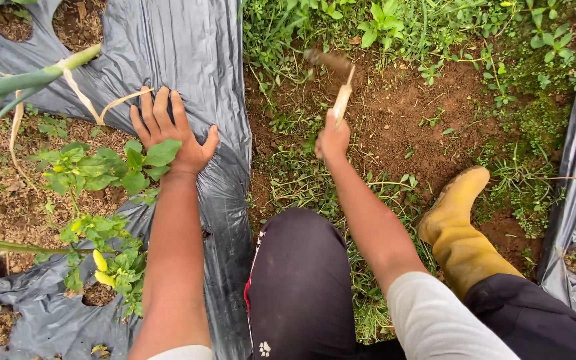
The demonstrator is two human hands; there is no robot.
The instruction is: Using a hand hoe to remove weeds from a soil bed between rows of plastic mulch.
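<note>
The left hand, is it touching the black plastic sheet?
Touching: the head view shows the left hand pressed flat, fingers spread, on the black plastic sheet.

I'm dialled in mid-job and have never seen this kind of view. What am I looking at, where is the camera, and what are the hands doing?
There is one picture, from a camera worn on a person's head, looking down at their own arms and legs. No machine is involved, just two bare hands. The left hand lies flat, fingers spread, on grey plastic sheeting that covers a planted bed; a leafy green plant and a green onion stalk grow through its holes. The right hand grips a pale wooden-handled tool, its blurred head over bare reddish soil edged with weeds. A yellow rubber boot stands at the right.
</note>
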